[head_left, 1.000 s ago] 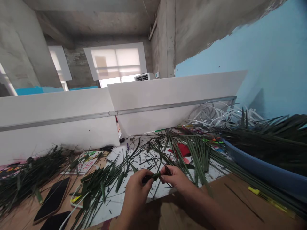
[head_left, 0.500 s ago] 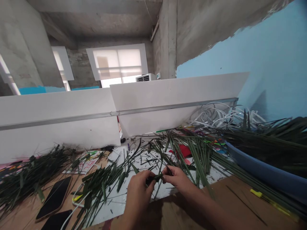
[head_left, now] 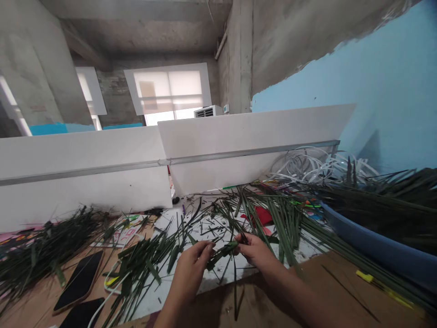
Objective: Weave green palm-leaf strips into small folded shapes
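A green piece of folded or woven leaf strips (head_left: pixel 225 249) hangs between my hands, over the white sheet at the desk's front. My right hand (head_left: pixel 255 252) pinches its right end between thumb and fingers. My left hand (head_left: pixel 193 264) is closed at the other side, thumb against forefinger, gripping a leaf strip of it; the exact hold is partly hidden. One long narrow strip dangles down from the piece. Cut leaf bits (head_left: pixel 214 224) are scattered on the sheet behind it.
Bundles of long leaves (head_left: pixel 283 223) lie to the right, more leaves (head_left: pixel 146 255) to the left. A blue basin (head_left: pixel 372 239) full of leaves stands far right. Two phones (head_left: pixel 79 281) and a white cable lie left. A yellow cutter (head_left: pixel 364 275) rests right. White partition boards (head_left: pixel 252 132) close the back.
My left hand has moved slightly left and drawn apart from my right. More of the leaf piece shows between them, and a long strip now hangs down.
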{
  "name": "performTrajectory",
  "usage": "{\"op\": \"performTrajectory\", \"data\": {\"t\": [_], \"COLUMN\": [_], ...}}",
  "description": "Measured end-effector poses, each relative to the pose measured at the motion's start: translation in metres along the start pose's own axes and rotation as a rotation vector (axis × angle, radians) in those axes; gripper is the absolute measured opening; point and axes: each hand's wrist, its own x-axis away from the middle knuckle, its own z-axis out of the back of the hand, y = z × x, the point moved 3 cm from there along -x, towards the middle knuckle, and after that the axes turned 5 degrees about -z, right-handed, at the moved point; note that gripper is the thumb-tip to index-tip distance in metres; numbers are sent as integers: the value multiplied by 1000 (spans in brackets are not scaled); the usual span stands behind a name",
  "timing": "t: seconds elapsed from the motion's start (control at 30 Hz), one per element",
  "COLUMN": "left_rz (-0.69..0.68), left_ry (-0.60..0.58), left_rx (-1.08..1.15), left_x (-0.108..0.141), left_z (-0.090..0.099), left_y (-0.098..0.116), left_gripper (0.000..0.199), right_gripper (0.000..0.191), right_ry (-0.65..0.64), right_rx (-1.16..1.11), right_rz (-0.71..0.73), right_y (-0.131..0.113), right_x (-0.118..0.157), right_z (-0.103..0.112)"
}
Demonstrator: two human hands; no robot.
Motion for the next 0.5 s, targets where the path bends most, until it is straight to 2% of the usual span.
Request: {"op": "performTrajectory", "data": {"t": [0.2,0.33,0.5], "left_rz": [43,123,143], "left_ry": [-141,-208,-282], "left_rx": [57,228,336], "left_x": [-2,1,6], "left_z": [-4,-10,-14], "left_y": [-11,-8,-1], "left_gripper": [38,37,30], "right_gripper": [35,34,32], "right_ry": [52,83,136], "right_rx": [-19,-37,-66], "right_rz": [-38,-36,-6], "right_y": [-7,-8,-6], "right_x": [1,3,0], "right_z": [8,9,12]}}
